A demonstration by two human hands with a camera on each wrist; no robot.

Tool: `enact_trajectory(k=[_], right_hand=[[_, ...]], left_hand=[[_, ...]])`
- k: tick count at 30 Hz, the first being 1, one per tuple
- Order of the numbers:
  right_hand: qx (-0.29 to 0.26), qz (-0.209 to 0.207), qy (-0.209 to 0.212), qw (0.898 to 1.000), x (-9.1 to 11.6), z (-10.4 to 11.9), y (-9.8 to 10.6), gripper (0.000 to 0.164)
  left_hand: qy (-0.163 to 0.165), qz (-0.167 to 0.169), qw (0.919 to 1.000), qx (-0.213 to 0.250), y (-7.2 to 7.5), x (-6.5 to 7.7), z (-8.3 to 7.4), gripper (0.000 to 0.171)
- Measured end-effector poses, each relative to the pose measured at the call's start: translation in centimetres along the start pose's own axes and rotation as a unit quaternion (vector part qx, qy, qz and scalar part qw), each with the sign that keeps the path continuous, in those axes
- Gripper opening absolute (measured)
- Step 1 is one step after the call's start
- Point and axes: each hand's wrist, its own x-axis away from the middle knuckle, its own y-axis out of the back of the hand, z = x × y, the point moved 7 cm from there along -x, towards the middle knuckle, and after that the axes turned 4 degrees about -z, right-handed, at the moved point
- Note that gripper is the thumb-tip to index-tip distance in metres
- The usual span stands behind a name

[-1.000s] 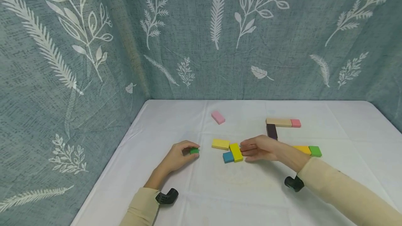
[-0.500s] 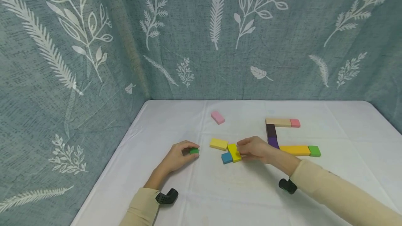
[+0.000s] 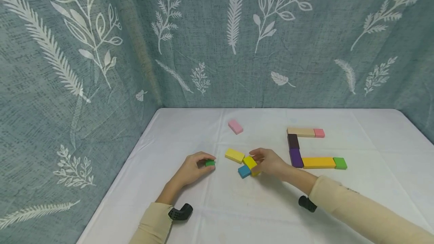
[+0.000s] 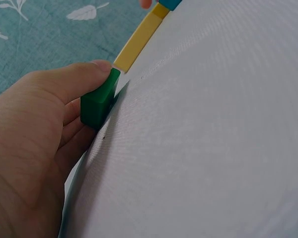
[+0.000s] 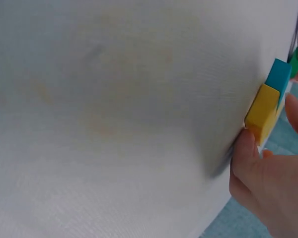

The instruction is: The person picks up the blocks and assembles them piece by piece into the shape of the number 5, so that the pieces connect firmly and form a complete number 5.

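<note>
My left hand (image 3: pixel 191 170) pinches a small green block (image 4: pixel 98 101) between thumb and fingers, low over the white table. My right hand (image 3: pixel 269 163) is at a bright yellow block (image 5: pixel 263 109), with the thumb against its near end and the fingers curled round toward the far side. How firmly the fingers touch that far side is partly hidden. A blue block (image 3: pixel 244 171) lies against the yellow block's left side. A pale yellow block (image 3: pixel 234 155) lies just beyond, close to the bright yellow one's far corner.
To the right, a beige block (image 3: pixel 300 132), a pink block (image 3: pixel 319 133), a dark brown block (image 3: pixel 293 141), a purple block (image 3: pixel 296 158), an orange block (image 3: pixel 318 162) and a light green block (image 3: pixel 340 163) form a bracket shape. A light pink block (image 3: pixel 235 127) lies farther back.
My right hand has moved left onto the bright yellow block. The yellow, blue and pale yellow blocks have shifted slightly left and turned. My left hand stays still with the green block.
</note>
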Motion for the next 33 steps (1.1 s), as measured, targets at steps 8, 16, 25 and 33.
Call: enact_trajectory(k=[8,16,25,33], right_hand=[[0.047,0.001,0.041,0.998,-0.1,0.5,-0.4,0.055],[0.073,0.076,0.114,0.988,-0.1,1.2,-0.6,0.054],[0.085,0.126,0.168,0.974,-0.3,1.6,-0.5,0.051],[0.119,0.088,0.208,0.967,-0.2,2.1,-1.0,0.049]], left_hand=[[0.001,0.004,1.0000,0.004,0.1,0.0,-0.1,0.023],[-0.003,0.006,1.0000,0.006,0.1,0.0,-0.3,0.023],[0.003,0.007,1.0000,0.001,0.0,-0.1,-0.2,0.023],[0.005,0.005,1.0000,0.002,0.1,0.0,-0.2,0.023]])
